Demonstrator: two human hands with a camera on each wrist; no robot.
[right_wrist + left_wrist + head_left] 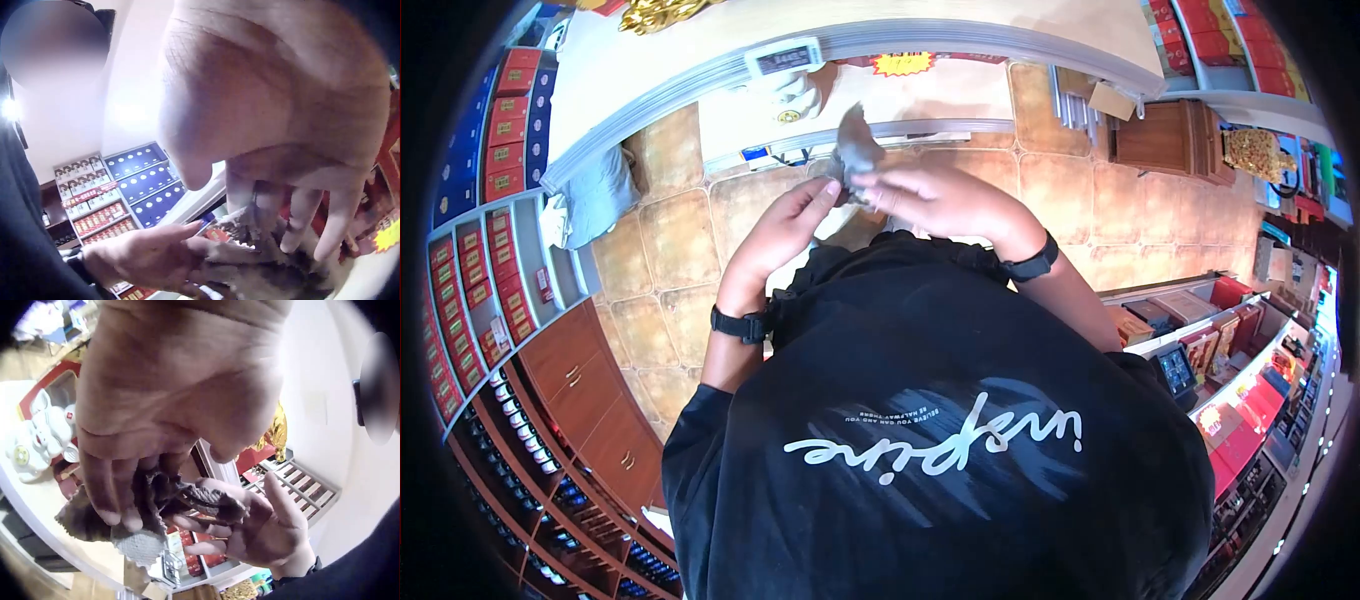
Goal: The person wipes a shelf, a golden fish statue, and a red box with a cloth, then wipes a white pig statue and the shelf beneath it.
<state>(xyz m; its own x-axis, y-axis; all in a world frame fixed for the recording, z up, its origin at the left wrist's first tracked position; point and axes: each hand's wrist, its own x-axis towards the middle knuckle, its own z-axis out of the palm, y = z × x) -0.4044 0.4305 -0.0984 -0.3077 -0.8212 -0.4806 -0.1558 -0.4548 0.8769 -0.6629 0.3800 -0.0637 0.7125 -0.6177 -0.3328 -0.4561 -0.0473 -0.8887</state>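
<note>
A grey cloth (858,145) with zigzag-cut edges hangs bunched between my two hands, in front of my body. My left hand (788,225) grips it, thumb on top, fingers folded over the crumpled middle in the left wrist view. The loose part of the cloth (140,547) droops below those fingers. My right hand (945,200) reaches in from the other side. Its fingers lie fairly straight against the cloth (269,275) in the right wrist view, with the thumb held apart. Palm and thumb of the right hand (262,531) also show in the left wrist view.
Ahead stands a white counter (960,95) with a white figurine (795,95) and a yellow price star (903,64). Boxed goods fill the shelves (485,270) at left. A wooden cabinet (1165,142) stands at right on the tiled floor (1090,200); display cases (1200,330) are nearer.
</note>
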